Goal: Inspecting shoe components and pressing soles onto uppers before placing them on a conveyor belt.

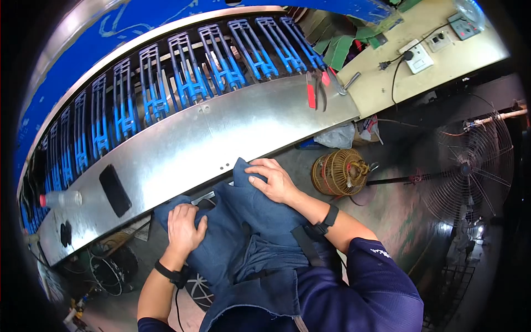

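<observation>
Head view: I see a steel bench (238, 122) slanting past, and a blue apron (265, 213) over the person's thighs, by its near edge. Right hand (274, 181) and left hand (186, 226) rest on the apron, fingers close together, thumbs apart. Toward the bench's left end lies a phone (115, 191); near its far right corner, pliers (322, 95).

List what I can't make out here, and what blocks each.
All in the head view:
Palms of the left hand and right hand: hidden, turned toward the blue cloth over the lap.
Inside of the round cage: obscured by its bars.
Clear rounded object, upper right: cut off by the top edge.
</observation>
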Demonstrator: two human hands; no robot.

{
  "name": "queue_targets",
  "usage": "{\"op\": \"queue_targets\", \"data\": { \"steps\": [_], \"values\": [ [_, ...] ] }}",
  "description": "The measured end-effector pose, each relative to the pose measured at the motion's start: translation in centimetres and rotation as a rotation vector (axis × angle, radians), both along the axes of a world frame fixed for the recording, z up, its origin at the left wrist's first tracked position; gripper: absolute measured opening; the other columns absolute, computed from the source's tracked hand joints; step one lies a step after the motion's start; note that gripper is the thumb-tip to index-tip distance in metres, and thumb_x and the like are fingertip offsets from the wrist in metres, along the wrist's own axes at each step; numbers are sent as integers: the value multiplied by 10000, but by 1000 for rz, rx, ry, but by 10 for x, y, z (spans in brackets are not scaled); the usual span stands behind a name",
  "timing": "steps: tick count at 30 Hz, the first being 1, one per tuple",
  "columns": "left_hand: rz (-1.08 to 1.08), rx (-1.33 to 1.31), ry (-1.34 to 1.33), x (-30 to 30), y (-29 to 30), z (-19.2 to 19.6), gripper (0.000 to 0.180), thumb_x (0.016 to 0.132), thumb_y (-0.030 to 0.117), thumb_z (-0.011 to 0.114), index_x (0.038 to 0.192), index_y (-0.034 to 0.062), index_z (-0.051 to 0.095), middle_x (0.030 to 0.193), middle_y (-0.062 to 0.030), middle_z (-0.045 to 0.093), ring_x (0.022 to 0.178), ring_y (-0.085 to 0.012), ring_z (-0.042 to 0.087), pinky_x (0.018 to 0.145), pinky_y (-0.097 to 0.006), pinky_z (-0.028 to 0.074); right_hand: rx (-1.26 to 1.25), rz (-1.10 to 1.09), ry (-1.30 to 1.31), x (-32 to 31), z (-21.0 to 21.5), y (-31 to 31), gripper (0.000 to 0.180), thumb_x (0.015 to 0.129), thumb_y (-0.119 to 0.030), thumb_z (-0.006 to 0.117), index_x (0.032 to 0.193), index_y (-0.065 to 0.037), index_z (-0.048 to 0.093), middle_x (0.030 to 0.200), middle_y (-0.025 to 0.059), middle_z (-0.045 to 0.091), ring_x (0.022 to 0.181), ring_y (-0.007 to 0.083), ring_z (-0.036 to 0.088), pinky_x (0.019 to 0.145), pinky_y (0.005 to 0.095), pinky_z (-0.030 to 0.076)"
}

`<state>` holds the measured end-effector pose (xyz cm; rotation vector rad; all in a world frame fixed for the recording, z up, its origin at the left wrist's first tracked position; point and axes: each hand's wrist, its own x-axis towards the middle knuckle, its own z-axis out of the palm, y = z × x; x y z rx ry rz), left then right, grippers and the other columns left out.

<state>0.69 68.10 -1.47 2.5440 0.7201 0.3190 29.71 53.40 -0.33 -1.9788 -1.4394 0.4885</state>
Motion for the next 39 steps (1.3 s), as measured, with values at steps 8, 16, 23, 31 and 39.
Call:
{"op": "queue_targets", "data": {
  "steps": [8,16,23,31,39],
  "values": [
    [-165,105,-224,27,40,7,266,745,79,696,998,26,633,1162,-176,591,1163,-392,559,985,-487,426,111,-220,17,-6,-9,8,329,902,-253,725,1151,-38,733,1208,93,675,1166,307,578,997,438,465],
    [144,87,-181,-2,39,-2,152,871,113,656,981,8,642,1007,-165,644,1008,-370,587,918,-436,474,391,-304,5,-7,-18,5,164,865,-164,739,972,-43,762,1015,84,701,1043,328,606,914,436,495],
    [371,-155,-115,-2,28,11,272,993,248,617,1100,2,667,1034,-180,684,994,-340,631,905,-404,495,277,-591,-214,59,-34,-14,204,926,-200,645,826,-32,705,920,159,681,978,384,619,857,492,532],
    [238,-9,97,21,37,12,348,989,329,607,1078,4,693,1049,-209,684,1020,-388,644,927,-436,491,-671,-491,293,58,-93,-51,418,914,-311,685,1209,-18,720,1303,210,677,1268,368,622,1057,451,507],
    [234,-65,99,24,42,21,314,952,302,650,1066,12,694,1037,-212,691,1000,-386,659,895,-440,501,100,-478,76,74,-12,-48,316,951,-330,629,1125,-85,728,1252,176,648,1163,416,595,964,502,505]
  ]
}}
